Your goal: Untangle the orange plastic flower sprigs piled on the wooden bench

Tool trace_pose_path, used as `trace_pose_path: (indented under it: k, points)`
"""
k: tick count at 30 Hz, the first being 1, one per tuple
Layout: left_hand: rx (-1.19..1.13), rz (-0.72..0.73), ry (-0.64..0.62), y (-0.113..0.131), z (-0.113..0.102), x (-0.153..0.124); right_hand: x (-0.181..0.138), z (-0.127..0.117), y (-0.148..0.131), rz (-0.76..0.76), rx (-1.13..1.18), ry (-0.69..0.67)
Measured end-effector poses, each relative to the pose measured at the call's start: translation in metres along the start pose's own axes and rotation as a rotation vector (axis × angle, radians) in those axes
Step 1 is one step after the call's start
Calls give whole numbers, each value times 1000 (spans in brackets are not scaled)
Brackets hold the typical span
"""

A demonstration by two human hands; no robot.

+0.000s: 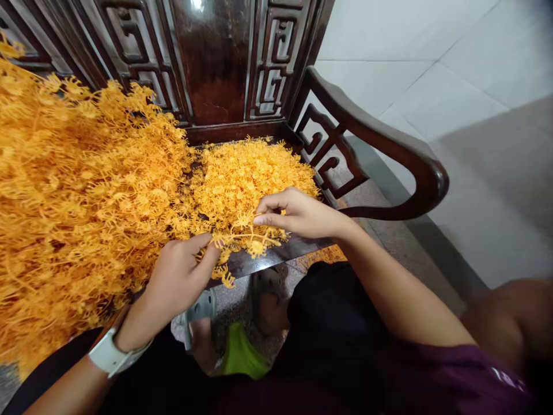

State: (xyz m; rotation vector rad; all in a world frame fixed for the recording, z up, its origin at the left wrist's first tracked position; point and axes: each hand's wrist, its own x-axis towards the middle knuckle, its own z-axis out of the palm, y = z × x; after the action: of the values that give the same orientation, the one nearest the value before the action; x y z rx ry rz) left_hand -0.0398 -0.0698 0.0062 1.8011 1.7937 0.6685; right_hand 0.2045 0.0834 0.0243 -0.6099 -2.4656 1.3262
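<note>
Between my two hands stretches a thin sprig of yellow-orange artificial flowers (257,248), which look like moulded plastic. My left hand (179,276) pinches the sprig's left end between thumb and fingers. On the other side, my right hand (302,214) is closed, thumb against fingers, at a small flower near the upper side of the sprig. Directly behind my hands lies a low heap of loose yellow-orange flower pieces (254,173) on the dark wooden seat (263,259). A much taller pile of flower sprigs (86,190) rises to the left of my left hand.
The carved wooden backrest (218,63) stands behind the heaps, and a curved armrest (389,138) closes off the right side. Orange pieces (324,255) lie below the seat's front edge. A bright green object (242,354) is on the floor between my feet.
</note>
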Motion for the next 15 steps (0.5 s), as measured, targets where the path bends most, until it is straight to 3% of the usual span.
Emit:
trace_pose_path:
  k: [7,12,15]
  points:
    - [-7,128,-74,5,7,-7,0,-21,14,-148,30,159]
    - [-39,241,-24,14,10,-9,11,-24,15,-214,-80,246]
    - [-78,298,-8,14,15,-17,16,-42,28,-196,-213,359]
